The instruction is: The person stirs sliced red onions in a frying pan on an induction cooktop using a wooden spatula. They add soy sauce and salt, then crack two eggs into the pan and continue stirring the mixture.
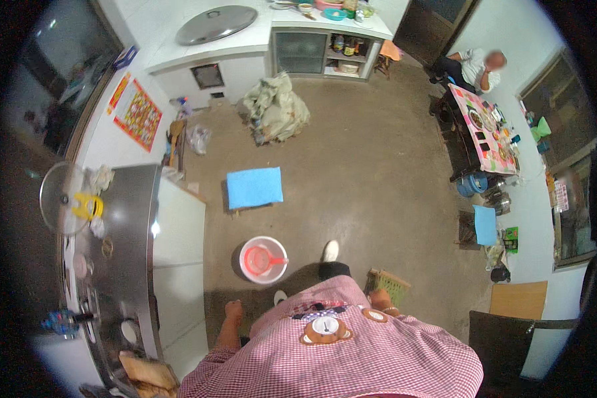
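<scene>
My left hand (233,309) hangs low beside my checked apron, its fingers curled; whether it holds anything cannot be told. Ahead of it on the floor stands a white plastic basin (284,268) with a red plastic dipper (257,259) inside. At my other side, my right hand (379,299) is at the edge of a green plastic basket (394,287), partly hidden by the apron. The hand seems to grip the basket's rim, but its fingers do not show clearly. A low stool with a blue top (254,187) stands beyond the basin.
A steel counter (129,248) runs along the left, with a glass lid and cutting board. A pale sack (278,107) lies near the white stove counter (248,45). A person (477,69) sits by the dining table (482,132) at the right, near a blue bucket (471,184).
</scene>
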The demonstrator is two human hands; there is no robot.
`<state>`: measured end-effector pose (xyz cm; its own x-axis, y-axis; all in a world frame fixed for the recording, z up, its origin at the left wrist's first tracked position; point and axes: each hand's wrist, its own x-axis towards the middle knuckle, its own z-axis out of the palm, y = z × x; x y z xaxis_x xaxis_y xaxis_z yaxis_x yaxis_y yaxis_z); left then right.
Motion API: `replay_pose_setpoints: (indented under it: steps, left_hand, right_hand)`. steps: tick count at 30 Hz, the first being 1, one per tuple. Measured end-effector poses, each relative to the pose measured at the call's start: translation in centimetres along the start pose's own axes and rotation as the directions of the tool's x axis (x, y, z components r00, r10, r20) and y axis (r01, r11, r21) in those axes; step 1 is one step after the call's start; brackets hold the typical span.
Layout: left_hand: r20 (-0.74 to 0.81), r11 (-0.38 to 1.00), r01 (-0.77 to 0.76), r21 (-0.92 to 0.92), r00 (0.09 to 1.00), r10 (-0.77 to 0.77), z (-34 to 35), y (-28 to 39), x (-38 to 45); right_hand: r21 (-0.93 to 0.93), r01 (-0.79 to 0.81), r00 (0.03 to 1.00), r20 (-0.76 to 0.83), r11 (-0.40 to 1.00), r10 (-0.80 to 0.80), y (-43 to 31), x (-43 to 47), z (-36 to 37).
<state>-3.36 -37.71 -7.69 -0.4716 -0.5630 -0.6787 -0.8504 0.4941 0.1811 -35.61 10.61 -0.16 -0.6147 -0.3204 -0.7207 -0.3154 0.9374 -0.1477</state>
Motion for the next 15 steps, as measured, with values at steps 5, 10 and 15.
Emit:
replay_pose_setpoints:
  steps: [5, 10, 15]
  left_hand:
    - [-0.131, 0.865, 0.118, -0.489, 0.97, -0.206, -3.9, 3.3, 8.0]
    - [0.117, 0.933, 0.153, -0.326, 0.986, -0.121, -3.6, 19.7, 9.9]
    - [0.271, 0.915, 0.181, -0.361, 0.959, -0.083, -5.0, 33.2, 9.8]
  right_hand:
    - [0.361, -0.332, 0.94, 0.207, 0.872, 0.272, 5.6, 3.6, 2.2]
    - [-0.204, 0.166, 0.914, 0.398, 0.965, -0.073, 11.3, 12.6, -6.6]
    - [0.056, 0.051, 0.994, 0.095, 0.997, -0.056, 19.3, 24.5, -15.9]
